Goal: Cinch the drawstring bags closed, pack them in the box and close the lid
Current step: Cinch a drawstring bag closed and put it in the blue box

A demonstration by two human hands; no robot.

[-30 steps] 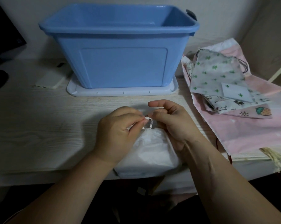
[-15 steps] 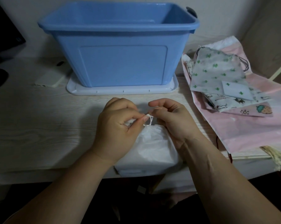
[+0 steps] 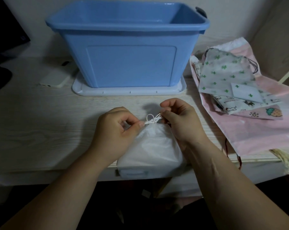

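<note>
A white drawstring bag point(image 3: 153, 146) lies at the table's front edge, its mouth gathered tight and pointing away from me. Its white cord point(image 3: 151, 119) loops between my hands. My left hand point(image 3: 116, 135) pinches the cord at the bag's neck with thumb and forefinger. My right hand point(image 3: 180, 120) pinches the cord's other side, fingers curled. Behind the bag stands the open blue box point(image 3: 130, 52), resting on its pale lid point(image 3: 128, 92). More drawstring bags lie piled at the right: a cactus-print one point(image 3: 223, 72), an animal-print one point(image 3: 230, 105) and a large pink one point(image 3: 260, 131).
A white phone point(image 3: 55, 79) lies left of the box. Something dark point(image 3: 1, 47) stands at the far left. A wall runs close behind the box. Bare wooden tabletop point(image 3: 40, 123) stretches left of my hands.
My hands have drawn slightly apart, and the cord between them now shows as open loops above the bag's gathered neck.
</note>
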